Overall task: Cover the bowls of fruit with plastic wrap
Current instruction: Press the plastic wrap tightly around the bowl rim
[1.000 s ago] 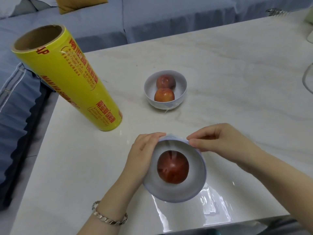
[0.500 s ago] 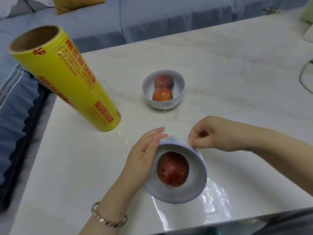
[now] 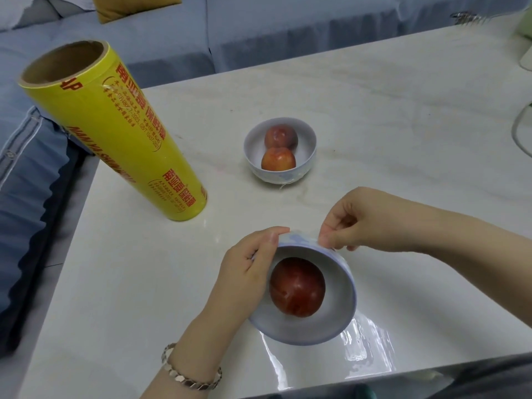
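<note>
A white bowl (image 3: 331, 323) with one red fruit (image 3: 297, 286) sits near the table's front edge, tipped toward me, with clear plastic wrap over it. Loose wrap (image 3: 365, 347) lies shiny on the table at its near right. My left hand (image 3: 247, 272) grips the bowl's left side, thumb on the far rim. My right hand (image 3: 357, 220) pinches the wrap at the bowl's far rim. A second white bowl (image 3: 305, 168) with two red fruits stands farther back, with wrap bunched at its base. A large yellow roll of plastic wrap (image 3: 115, 131) stands upright at the left.
The marble table (image 3: 403, 125) stretches to the right and back. A blue sofa (image 3: 259, 33) runs behind it and a blue cushion (image 3: 26, 180) lies off the left edge. A cable (image 3: 518, 131) loops at the right edge.
My right hand has shifted back and curled its fingers into a pinch at the far rim. My left hand keeps hold of the bowl, which stays tipped toward me.
</note>
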Tool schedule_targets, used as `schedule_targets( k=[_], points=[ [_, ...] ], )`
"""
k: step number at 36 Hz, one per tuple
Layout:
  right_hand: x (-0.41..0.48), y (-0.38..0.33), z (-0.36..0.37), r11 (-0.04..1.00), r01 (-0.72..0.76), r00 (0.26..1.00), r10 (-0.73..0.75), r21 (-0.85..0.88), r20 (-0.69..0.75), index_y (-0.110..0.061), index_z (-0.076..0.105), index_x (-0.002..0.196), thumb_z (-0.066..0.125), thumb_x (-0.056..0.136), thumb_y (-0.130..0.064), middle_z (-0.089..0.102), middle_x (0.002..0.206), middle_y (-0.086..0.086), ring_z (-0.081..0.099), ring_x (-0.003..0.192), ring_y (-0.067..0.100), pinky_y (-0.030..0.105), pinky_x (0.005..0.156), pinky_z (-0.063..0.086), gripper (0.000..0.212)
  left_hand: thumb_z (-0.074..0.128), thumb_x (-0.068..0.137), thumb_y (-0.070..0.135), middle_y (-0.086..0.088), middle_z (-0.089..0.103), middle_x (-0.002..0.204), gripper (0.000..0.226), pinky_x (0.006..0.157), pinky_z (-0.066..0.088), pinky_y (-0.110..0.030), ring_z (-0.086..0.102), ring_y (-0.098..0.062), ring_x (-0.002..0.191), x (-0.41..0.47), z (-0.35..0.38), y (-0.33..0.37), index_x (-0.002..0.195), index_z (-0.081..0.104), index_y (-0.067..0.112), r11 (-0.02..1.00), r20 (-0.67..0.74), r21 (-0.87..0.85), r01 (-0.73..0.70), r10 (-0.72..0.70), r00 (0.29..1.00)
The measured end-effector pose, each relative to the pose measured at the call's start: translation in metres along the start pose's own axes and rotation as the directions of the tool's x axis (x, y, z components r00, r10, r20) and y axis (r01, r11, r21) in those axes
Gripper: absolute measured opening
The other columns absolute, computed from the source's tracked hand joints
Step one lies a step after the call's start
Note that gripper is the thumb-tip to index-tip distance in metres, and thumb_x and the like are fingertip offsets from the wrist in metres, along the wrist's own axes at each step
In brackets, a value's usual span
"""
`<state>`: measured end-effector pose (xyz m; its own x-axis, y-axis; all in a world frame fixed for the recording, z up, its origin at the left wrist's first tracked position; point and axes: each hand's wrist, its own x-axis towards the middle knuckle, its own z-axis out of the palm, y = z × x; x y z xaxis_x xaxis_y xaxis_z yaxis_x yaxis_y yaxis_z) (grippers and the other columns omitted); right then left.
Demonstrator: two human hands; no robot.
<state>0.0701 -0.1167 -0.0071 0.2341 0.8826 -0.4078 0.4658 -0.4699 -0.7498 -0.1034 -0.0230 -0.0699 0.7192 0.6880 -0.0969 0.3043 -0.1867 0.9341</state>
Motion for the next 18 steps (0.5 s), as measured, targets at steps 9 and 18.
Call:
schedule_targets(
  k=[9, 18],
  points=[
    [-0.002, 0.001, 0.000, 0.995, -0.089, 0.975, 0.078, 0.043, 0.207, -0.016, 0.061, 0.055, 0.058, 0.082, -0.014, 0.051, 0.055, -0.006, 0.045, 0.055, 0.007, 0.021, 0.064, 0.040, 0.028, 0.040, 0.078, 0.053, 0.031, 0.066, 0.098, 0.032, 0.083, 0.037, -0.002, 0.059, 0.008, 0.100, -0.001, -0.001, 0.000, 0.088, 0.067, 0.038, 0.994, 0.053, -0.055, -0.098, 0.100, 0.994],
    [-0.005, 0.010, 0.001, 0.938, -0.195, 0.969, 0.140, 0.286, 0.203, -0.015, 0.061, 0.060, 0.052, 0.089, -0.009, 0.060, 0.058, -0.006, 0.047, 0.051, 0.003, 0.013, 0.056, 0.042, 0.031, 0.043, 0.080, 0.047, 0.026, 0.067, 0.099, 0.027, 0.083, 0.039, -0.005, 0.060, 0.006, 0.099, 0.000, -0.002, -0.001, 0.087, 0.067, 0.037, 0.988, 0.084, -0.079, -0.135, 0.142, 0.986]
  ],
)
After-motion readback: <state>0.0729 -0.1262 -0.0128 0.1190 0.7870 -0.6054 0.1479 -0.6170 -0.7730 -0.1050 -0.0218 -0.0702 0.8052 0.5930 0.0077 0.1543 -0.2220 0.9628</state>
